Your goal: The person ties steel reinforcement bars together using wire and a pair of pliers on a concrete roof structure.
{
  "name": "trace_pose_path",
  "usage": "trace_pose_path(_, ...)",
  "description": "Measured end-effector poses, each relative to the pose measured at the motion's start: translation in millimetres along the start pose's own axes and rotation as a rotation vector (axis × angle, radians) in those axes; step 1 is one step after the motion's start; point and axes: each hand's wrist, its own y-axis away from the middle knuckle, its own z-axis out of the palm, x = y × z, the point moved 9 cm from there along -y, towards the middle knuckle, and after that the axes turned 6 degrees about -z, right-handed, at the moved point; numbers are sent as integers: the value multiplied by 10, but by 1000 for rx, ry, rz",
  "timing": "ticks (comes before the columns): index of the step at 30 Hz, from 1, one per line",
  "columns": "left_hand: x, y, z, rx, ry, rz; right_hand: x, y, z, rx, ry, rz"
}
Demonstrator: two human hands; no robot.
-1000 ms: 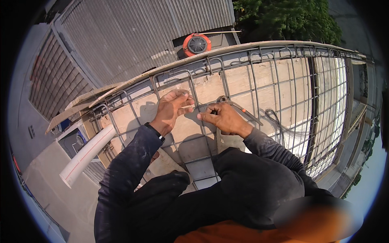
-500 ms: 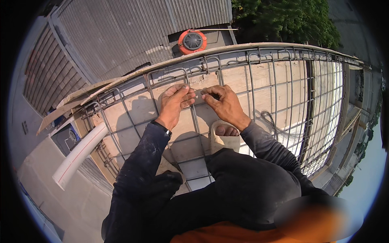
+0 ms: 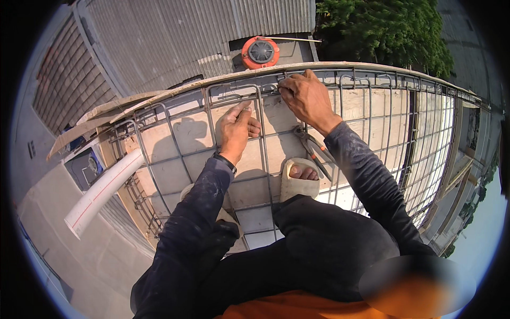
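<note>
I crouch on a grid of steel reinforcing bars (image 3: 180, 154) laid over a pale board deck. My left hand (image 3: 236, 127) lies on the grid with its fingers curled round an upright bar (image 3: 261, 114). My right hand (image 3: 305, 95) reaches to the far edge of the grid, its fingers pinched on a thin tie wire (image 3: 272, 88) at a bar crossing. Metal pincers (image 3: 313, 148) lie on the bars just below my right wrist. My sandalled foot (image 3: 299, 178) stands on the grid between my arms.
The grid ends at a drop, with corrugated metal roofs (image 3: 175, 37) below. An orange round reel (image 3: 260, 51) sits beyond the edge. A white plastic pipe (image 3: 101, 194) sticks out at the left. The grid runs on to the right (image 3: 425, 143). Trees (image 3: 382, 32) stand at the back.
Both hands have moved farther out toward the grid's far edge. The right hand has gone highest, to the top bar. The pincers now show below it.
</note>
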Motion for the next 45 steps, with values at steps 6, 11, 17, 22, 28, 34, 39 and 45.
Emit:
trace_pose_path(6, 1, 89, 64, 26, -45, 106, 136, -107, 190, -159, 37, 62)
trace_pose_path(11, 2, 80, 113, 5, -85, 117, 245, -173, 332, -209, -17, 125)
trace_pose_path(17, -28, -2, 49, 24, 59, -4, 44, -94, 317, -217, -136, 189)
trace_pose_path(22, -133, -26, 124, 29, 324, -223, -241, 153, 361, -22, -328, 193)
trace_pose_path(28, -227, -130, 243, -39, 512, -389, -288, 228, 274, -35, -301, 150)
trace_pose_path(34, 73, -78, 144, -45, 438, -318, -495, 207, 403, -146, -117, -1)
trace_pose_path(39, 252, -119, 76, -47, 243, -235, -452, 174, 433, -133, -201, 24)
trace_pose_path(45, 263, -128, 141, -36, -43, -59, -29, 160, 752, -144, -612, 315)
